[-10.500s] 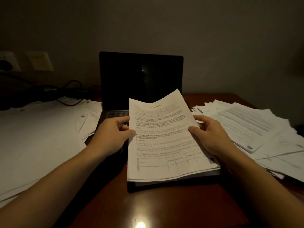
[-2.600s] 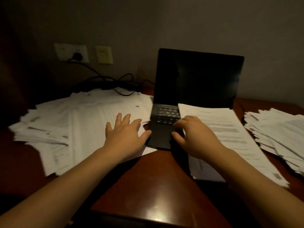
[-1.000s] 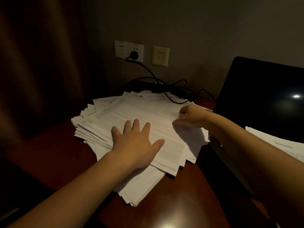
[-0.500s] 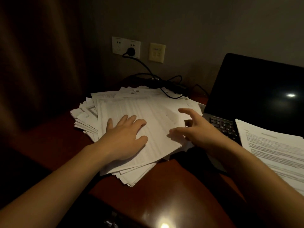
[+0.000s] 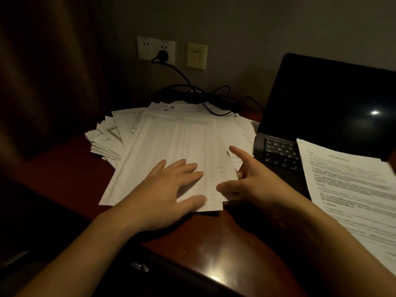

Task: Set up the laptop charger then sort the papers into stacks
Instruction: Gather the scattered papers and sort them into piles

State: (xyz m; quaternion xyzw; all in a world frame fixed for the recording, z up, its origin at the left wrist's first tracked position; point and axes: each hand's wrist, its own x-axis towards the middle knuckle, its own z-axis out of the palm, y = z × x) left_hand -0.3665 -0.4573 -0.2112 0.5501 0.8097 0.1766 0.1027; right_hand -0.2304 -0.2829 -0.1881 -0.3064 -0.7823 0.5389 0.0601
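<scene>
Because the loose pile of papers (image 5: 177, 138) fans out on the counter (image 5: 203, 243) left of the laptop (image 5: 321, 108), the left hand (image 5: 169, 189) lies flat on top, fingers straight, likely pinning it, while the right hand (image 5: 255, 181), spread and grasping nothing, meets its right edge, probably to square it. Behind, the charger cord (image 5: 181, 72) runs from the wall socket (image 5: 155, 49).

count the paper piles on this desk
2. The left pile lies beside the laptop, under the left hand; the right pile covers part of its keyboard. Others may be out of frame.
</scene>
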